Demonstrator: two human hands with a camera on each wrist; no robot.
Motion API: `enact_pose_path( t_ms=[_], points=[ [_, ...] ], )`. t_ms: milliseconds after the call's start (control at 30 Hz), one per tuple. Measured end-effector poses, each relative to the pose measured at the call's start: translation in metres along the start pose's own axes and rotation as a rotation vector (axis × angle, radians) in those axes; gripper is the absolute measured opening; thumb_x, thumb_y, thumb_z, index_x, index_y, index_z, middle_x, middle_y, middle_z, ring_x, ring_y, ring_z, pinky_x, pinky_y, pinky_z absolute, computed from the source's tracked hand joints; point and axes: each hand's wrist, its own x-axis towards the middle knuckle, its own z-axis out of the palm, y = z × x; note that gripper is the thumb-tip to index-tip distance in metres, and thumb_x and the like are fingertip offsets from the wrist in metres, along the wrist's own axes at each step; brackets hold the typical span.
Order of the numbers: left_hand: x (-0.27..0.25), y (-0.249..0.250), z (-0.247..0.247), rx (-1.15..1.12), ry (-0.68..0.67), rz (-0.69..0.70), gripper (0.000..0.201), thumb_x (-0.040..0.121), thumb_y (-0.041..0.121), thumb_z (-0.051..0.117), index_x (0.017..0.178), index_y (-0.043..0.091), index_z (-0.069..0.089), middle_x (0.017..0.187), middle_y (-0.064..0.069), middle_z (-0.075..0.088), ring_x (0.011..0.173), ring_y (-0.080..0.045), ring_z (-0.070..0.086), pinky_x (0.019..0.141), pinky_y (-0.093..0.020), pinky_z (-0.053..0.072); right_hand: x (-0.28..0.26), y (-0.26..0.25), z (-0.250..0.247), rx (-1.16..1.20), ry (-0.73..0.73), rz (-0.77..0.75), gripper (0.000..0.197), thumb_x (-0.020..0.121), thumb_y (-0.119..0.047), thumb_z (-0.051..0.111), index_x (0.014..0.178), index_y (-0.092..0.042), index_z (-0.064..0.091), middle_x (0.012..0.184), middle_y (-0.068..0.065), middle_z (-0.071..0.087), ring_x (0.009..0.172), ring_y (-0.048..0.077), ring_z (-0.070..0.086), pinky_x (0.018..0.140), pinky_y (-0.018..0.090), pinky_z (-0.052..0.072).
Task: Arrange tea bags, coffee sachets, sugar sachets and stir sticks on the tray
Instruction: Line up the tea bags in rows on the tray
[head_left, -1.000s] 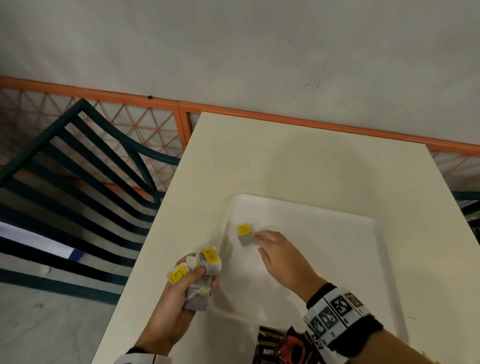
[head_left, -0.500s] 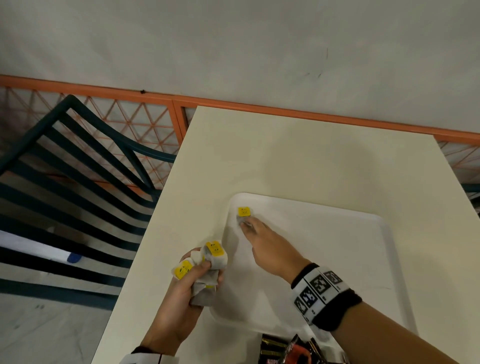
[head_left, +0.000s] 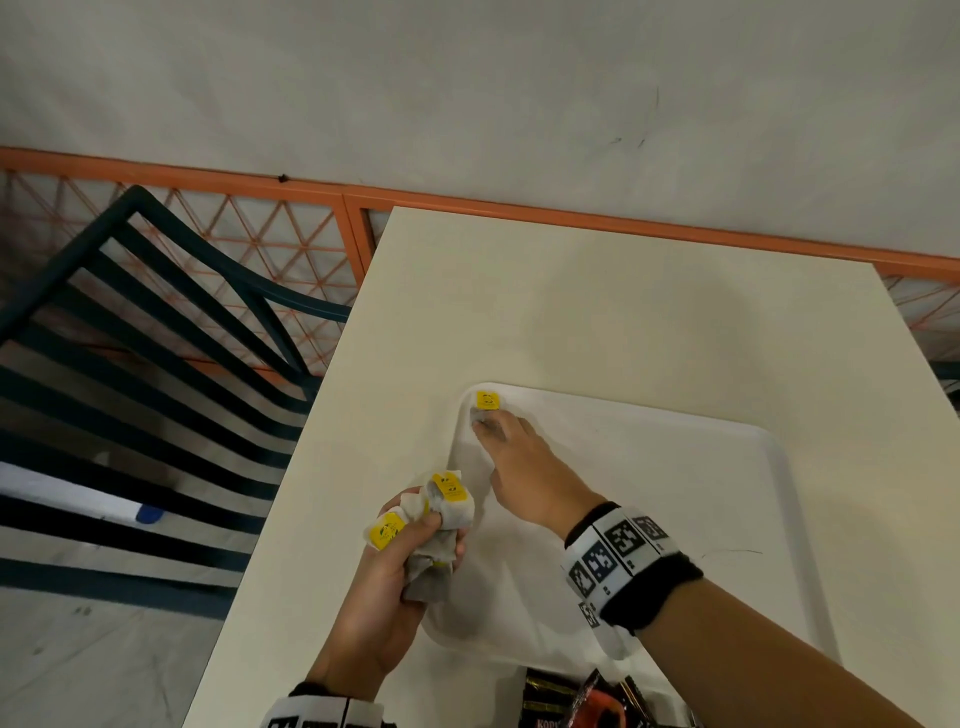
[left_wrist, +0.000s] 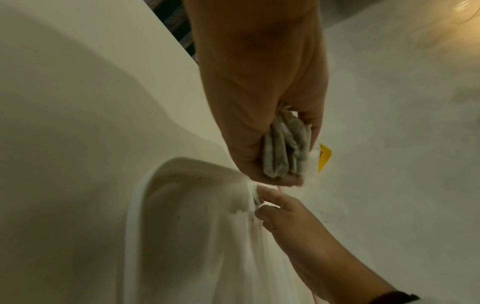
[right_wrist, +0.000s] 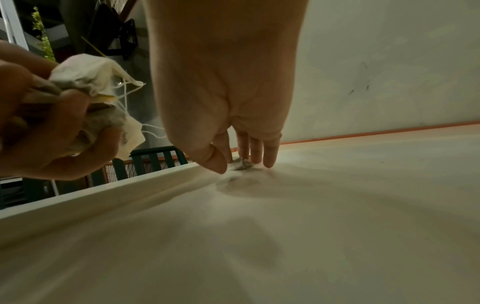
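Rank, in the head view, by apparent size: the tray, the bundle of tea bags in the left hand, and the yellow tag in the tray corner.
1. tray
2. bundle of tea bags
3. yellow tag

one tea bag (head_left: 481, 417) in tray's (head_left: 727, 467) far-left corner, probably flat

Grey wall (head_left: 467, 78), orange railing (head_left: 311, 189), green chair (head_left: 156, 338)

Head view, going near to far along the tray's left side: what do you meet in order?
Dark sachets at the near edge → left hand gripping a bunch of tea bags → right hand → single tea bag in the tray's far left corner.
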Motion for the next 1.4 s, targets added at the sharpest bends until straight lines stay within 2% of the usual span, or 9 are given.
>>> enact_pose_path(
  t_ms=[167,267,433,567,733,967,1067,1200,1400],
  points=[
    [0.005,0.002,-0.004,-0.019,0.014,0.014,0.026,0.071,0.012,0.067,0.097,0.011,0.063,0.080,-0.012,0.065,0.069,-0.020,0.061,0.061,-0.025,0.054,-0.013,-0.010,-0.005,0.342,0.242,0.103,0.027,0.097,-0.022,0.042,0.112,-0.009,0.059,0.106,0.009,0.054,0.097,0.023,0.051,0.090,0.029,0.041],
    [0.009,0.002,-0.006,-0.003,0.015,0.043,0.054,0.055,0.029,0.085,0.100,0.008,0.063,0.085,-0.015,0.064,0.071,-0.021,0.062,0.065,-0.028,0.054,-0.027,-0.024,-0.015,0.783,0.077,0.228,0.033,0.096,-0.037,0.040,0.091,-0.013,0.062,0.080,-0.001,0.060,0.074,0.015,0.057,0.071,0.025,0.047],
    [0.010,0.002,-0.004,0.033,0.002,0.064,0.030,0.072,0.017,0.066,0.095,0.001,0.056,0.074,-0.015,0.058,0.064,-0.022,0.055,0.059,-0.027,0.051,-0.037,-0.031,-0.007,0.970,-0.035,0.193,0.005,0.089,-0.023,0.060,0.093,-0.021,0.061,0.091,-0.005,0.060,0.081,0.009,0.054,0.072,0.019,0.044],
    [0.009,0.001,-0.004,0.057,0.016,0.038,0.048,0.071,0.018,0.067,0.111,-0.004,0.052,0.077,-0.017,0.059,0.063,-0.021,0.059,0.058,-0.027,0.052,-0.036,-0.028,-0.004,1.124,0.032,0.270,0.009,0.086,-0.012,0.063,0.080,-0.018,0.059,0.078,-0.003,0.059,0.073,0.010,0.053,0.065,0.015,0.046],
    [0.006,0.002,-0.004,0.036,0.030,0.041,0.050,0.062,0.023,0.071,0.104,0.006,0.051,0.079,-0.021,0.055,0.060,-0.021,0.057,0.056,-0.026,0.051,-0.028,-0.017,-0.011,1.382,0.052,0.339,0.007,0.086,-0.002,0.059,0.083,-0.008,0.058,0.075,0.005,0.063,0.058,0.010,0.064,0.058,0.020,0.054],
    [0.005,0.003,-0.009,0.066,0.056,0.066,0.039,0.071,0.008,0.065,0.107,0.008,0.049,0.069,-0.015,0.057,0.054,-0.019,0.055,0.051,-0.023,0.048,-0.003,0.025,-0.010,1.096,0.434,0.617,0.015,0.081,-0.007,0.067,0.074,-0.015,0.057,0.068,0.003,0.060,0.055,0.011,0.055,0.043,0.013,0.043],
    [0.005,0.001,-0.009,0.047,0.066,0.056,0.033,0.075,0.012,0.055,0.107,0.009,0.049,0.069,-0.014,0.060,0.055,-0.019,0.057,0.052,-0.023,0.050,0.006,0.036,-0.006,1.019,0.451,0.645,0.014,0.079,-0.006,0.069,0.074,-0.010,0.057,0.069,0.005,0.060,0.054,0.014,0.057,0.051,0.018,0.051],
    [0.005,-0.001,-0.006,0.042,0.056,0.041,0.044,0.070,0.006,0.069,0.109,0.008,0.050,0.074,-0.016,0.059,0.057,-0.020,0.059,0.052,-0.025,0.050,0.017,0.039,-0.002,0.856,0.493,0.637,0.012,0.077,-0.007,0.071,0.079,-0.006,0.059,0.072,0.008,0.061,0.055,0.017,0.058,0.056,0.021,0.053],
    [0.006,-0.003,-0.008,0.010,0.061,0.010,0.053,0.064,0.018,0.071,0.113,0.008,0.052,0.084,-0.014,0.062,0.068,-0.020,0.066,0.057,-0.026,0.054,0.024,0.040,0.001,0.658,0.546,0.616,0.022,0.074,-0.011,0.074,0.078,-0.010,0.052,0.064,-0.002,0.051,0.069,0.018,0.050,0.051,0.005,0.037]
  ],
)
